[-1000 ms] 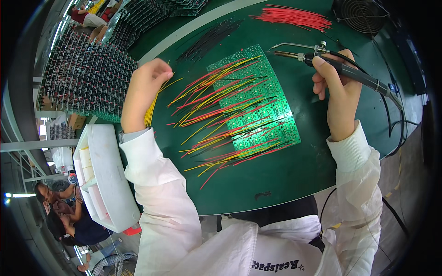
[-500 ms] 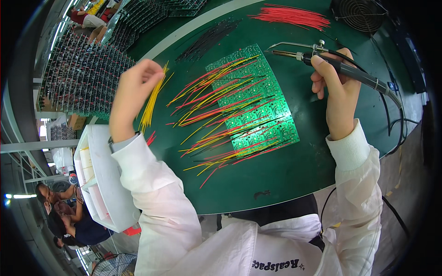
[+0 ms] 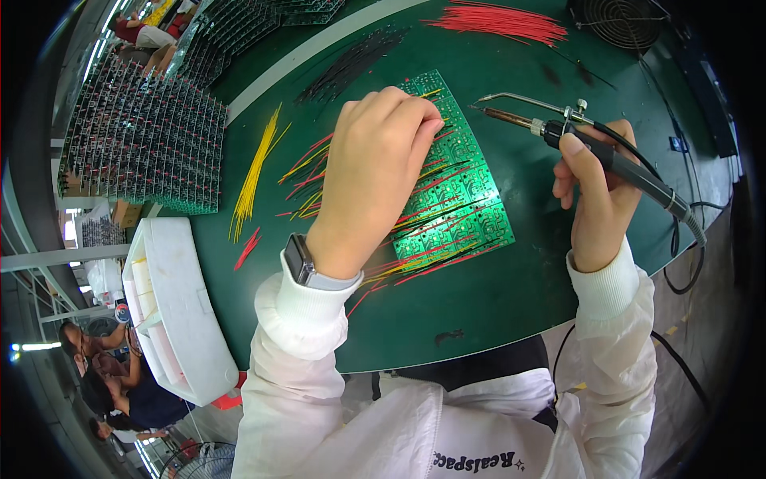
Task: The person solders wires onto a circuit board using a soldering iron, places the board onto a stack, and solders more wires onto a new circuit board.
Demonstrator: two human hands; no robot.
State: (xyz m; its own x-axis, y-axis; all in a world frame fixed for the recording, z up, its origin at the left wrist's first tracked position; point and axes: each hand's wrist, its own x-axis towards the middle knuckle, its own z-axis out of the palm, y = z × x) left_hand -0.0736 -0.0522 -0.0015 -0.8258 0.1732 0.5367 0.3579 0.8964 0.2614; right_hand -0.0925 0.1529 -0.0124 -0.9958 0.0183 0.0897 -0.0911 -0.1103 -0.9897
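Note:
My left hand (image 3: pixel 375 160) is over the green circuit board (image 3: pixel 496 219), its thumb and fingers pinched; a thin yellow wire tip shows at the fingertips, and the rest of that wire is hidden. Red, yellow and black wires (image 3: pixel 423 259) are attached in rows across the board, their loose ends trailing left, partly beneath my hand. My right hand (image 3: pixel 594 188) is wrapped round a black soldering iron (image 3: pixel 614 164) with a thin metal feed tube above its tip. The iron points left, apart from the board's right edge.
A yellow wire bundle (image 3: pixel 257 176) and short red wires (image 3: pixel 247 249) lie left on the green table (image 3: pixel 447 315). Black wires (image 3: pixel 351 64) and red wires (image 3: pixel 495 21) lie farther back. A fan (image 3: pixel 618 24), white foam box (image 3: pixel 187 311) and stacked boards (image 3: pixel 144 136) surround the work. People (image 3: pixel 120 367) are at left.
My left hand has moved right from the yellow bundle to the circuit board, still pinched. My right hand and the soldering iron have shifted slightly right and down.

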